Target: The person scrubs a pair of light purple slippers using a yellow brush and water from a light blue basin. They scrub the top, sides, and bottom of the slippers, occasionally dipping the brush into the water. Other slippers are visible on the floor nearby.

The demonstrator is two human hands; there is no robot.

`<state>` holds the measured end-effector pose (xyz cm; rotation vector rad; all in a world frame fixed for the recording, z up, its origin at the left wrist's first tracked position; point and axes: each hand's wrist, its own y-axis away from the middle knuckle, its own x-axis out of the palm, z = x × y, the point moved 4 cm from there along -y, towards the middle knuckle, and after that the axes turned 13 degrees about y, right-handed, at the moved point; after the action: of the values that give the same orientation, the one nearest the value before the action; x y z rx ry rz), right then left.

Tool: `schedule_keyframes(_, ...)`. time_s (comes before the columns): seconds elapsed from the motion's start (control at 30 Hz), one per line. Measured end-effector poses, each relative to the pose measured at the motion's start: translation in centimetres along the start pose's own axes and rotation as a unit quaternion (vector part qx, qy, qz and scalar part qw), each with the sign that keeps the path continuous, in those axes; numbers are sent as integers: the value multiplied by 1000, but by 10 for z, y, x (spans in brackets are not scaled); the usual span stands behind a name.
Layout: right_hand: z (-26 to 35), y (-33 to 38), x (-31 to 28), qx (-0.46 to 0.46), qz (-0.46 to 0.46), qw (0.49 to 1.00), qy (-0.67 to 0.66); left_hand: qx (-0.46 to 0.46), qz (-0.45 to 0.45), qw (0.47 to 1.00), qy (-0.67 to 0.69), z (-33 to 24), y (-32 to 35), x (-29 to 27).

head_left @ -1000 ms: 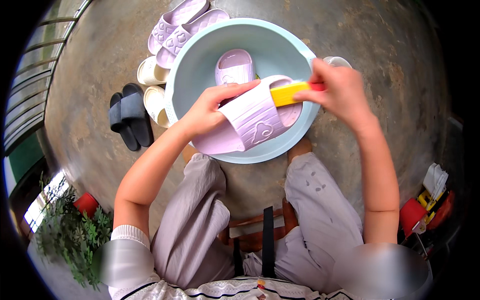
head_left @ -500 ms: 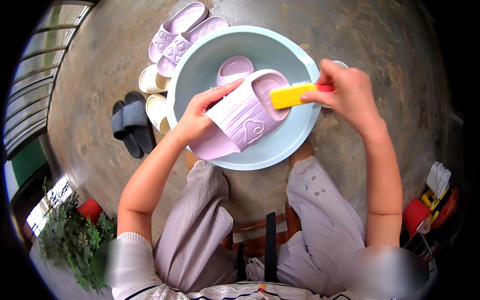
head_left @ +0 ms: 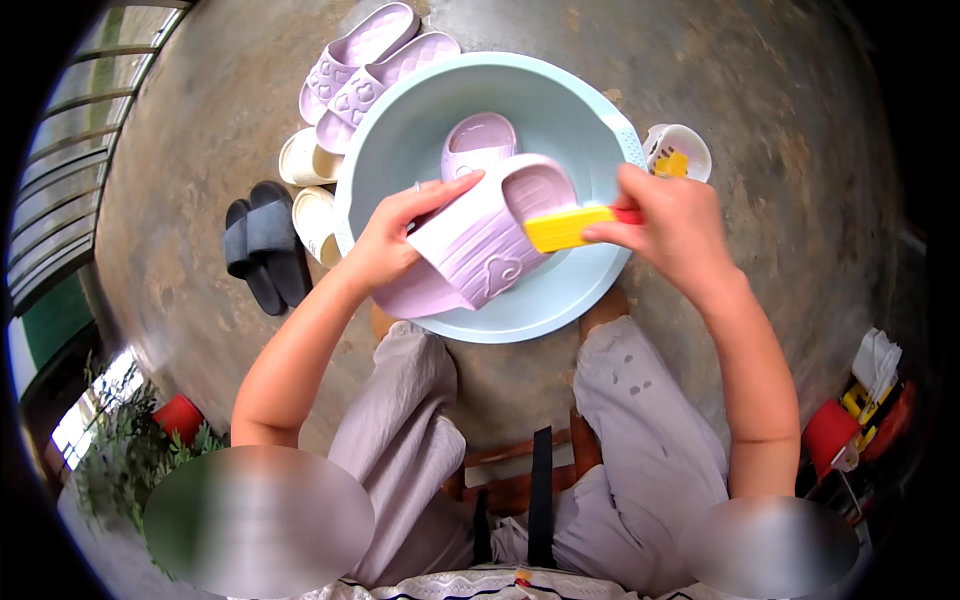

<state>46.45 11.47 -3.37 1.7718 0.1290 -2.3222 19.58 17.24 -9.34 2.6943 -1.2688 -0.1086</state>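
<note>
Has drawn the yellow brush (head_left: 558, 231) lower and a little leftward since half a second ago, to the right-hand edge of the open toe of the lilac slipper (head_left: 462, 252); cannot tell whether touching there with bristles. Looks like moulded foam: probably light, springy rather than stiff, hard to break, slick if wet. Best held around the broad strap, rather than by the smooth sole edge. Appears pale lilac throughout, with thick sole, grooved strap and raised curling motif. Holds it tilted above the light blue basin (head_left: 560, 108), toe to the upper right, with a second lilac slipper (head_left: 482, 140) inside. Grips beside the strap with the left hand (head_left: 392, 228), fingers partly hidden; clasps the brush's red end with the right hand (head_left: 668, 218).
</note>
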Motion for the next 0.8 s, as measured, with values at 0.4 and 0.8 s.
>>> schedule_keyframes(0.4, -22, 12, -57, 154, -61, 951, -260, 48, -13, 998, 39, -20, 1, -6)
schedule_keyframes(0.8, -12, 4, -22, 78, -75, 994, -18, -14, 10, 999, 52, -17, -6, 13)
